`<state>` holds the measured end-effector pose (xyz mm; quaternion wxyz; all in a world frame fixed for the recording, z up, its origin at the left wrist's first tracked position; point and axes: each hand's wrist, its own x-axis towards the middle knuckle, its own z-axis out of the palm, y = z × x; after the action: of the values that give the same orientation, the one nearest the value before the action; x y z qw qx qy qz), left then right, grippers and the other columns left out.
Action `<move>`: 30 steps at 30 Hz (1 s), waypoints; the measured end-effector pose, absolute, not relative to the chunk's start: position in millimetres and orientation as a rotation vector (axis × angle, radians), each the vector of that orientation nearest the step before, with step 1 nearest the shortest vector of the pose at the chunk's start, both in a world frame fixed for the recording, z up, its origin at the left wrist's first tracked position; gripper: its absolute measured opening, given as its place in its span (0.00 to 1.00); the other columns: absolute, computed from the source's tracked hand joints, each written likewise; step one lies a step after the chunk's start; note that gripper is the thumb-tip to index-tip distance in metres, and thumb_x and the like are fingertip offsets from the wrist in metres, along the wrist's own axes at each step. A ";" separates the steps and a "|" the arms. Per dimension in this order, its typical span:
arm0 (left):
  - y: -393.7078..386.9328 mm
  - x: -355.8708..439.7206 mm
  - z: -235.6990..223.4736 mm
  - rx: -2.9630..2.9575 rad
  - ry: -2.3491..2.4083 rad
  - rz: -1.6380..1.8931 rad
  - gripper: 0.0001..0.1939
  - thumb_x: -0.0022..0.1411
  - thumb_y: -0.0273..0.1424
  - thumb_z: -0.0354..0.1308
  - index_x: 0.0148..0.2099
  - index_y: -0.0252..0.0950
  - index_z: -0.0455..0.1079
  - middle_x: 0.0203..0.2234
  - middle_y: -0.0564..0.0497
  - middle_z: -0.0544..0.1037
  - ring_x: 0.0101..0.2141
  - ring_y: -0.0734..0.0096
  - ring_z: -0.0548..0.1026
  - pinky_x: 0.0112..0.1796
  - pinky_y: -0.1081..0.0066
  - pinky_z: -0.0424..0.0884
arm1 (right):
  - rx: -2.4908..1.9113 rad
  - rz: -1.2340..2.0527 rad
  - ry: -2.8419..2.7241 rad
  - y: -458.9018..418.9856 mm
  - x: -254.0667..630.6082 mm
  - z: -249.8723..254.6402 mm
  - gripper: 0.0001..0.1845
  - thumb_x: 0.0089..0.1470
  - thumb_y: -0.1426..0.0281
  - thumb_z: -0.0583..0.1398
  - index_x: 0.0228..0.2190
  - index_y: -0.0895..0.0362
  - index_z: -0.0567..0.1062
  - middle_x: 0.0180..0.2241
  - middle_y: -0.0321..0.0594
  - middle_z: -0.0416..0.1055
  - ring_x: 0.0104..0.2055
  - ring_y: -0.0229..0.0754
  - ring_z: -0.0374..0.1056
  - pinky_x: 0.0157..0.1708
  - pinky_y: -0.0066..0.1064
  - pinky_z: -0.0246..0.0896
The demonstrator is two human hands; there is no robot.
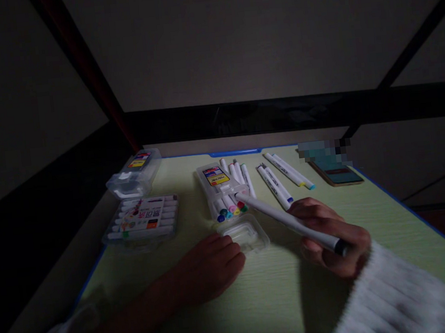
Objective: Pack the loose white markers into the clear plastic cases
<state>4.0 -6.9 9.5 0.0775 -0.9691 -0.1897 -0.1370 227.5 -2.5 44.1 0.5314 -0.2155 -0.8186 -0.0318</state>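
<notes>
My right hand (331,234) is closed round a white marker (281,217). Its black-tipped end points back toward me, while the far end is at the mouth of a clear plastic marker case (211,189). Inside the case, several markers show coloured ends (233,210) facing me. The case's clear lid (249,235) hangs open onto the table. Beside the lid's left edge rests my left hand (217,265), back up with fingers curled under. Its fingertips are hidden, and I cannot tell whether they grip the lid.
Several loose white markers (275,185) lie behind and right of the case. At left are a flat pack of markers (144,218) and another clear case (135,170). A phone (336,170) lies at the back right. The pale green table (238,318) has a blue edge.
</notes>
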 end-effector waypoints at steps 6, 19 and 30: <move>-6.0 3.7 9.3 -2.911 -0.560 -0.408 0.05 0.61 0.24 0.48 0.32 0.34 0.61 0.25 0.53 0.68 0.29 0.71 0.63 0.32 0.70 0.56 | -0.588 -0.087 -1.958 0.1 226.2 36.2 0.07 0.56 0.67 0.52 0.28 0.54 0.67 0.19 0.36 0.65 0.22 0.39 0.64 0.21 0.32 0.62; -6.2 3.4 10.4 -2.922 -0.557 -0.409 0.04 0.60 0.25 0.50 0.31 0.33 0.62 0.26 0.53 0.68 0.29 0.71 0.63 0.33 0.70 0.56 | -0.616 -0.256 -2.067 2.7 224.5 32.8 0.05 0.55 0.69 0.52 0.28 0.56 0.66 0.19 0.36 0.65 0.21 0.37 0.61 0.21 0.29 0.59; -6.1 3.7 10.3 -2.901 -0.556 -0.442 0.05 0.60 0.25 0.49 0.31 0.34 0.61 0.26 0.53 0.68 0.29 0.71 0.62 0.33 0.71 0.55 | -0.733 -0.391 -2.152 2.9 222.6 33.6 0.08 0.57 0.69 0.52 0.29 0.58 0.69 0.17 0.34 0.62 0.20 0.35 0.59 0.21 0.27 0.55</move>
<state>3.7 -6.1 10.3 0.0775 -0.9684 -0.1855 -0.1475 222.6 2.9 33.6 0.4053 -0.2905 -0.8529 -0.1548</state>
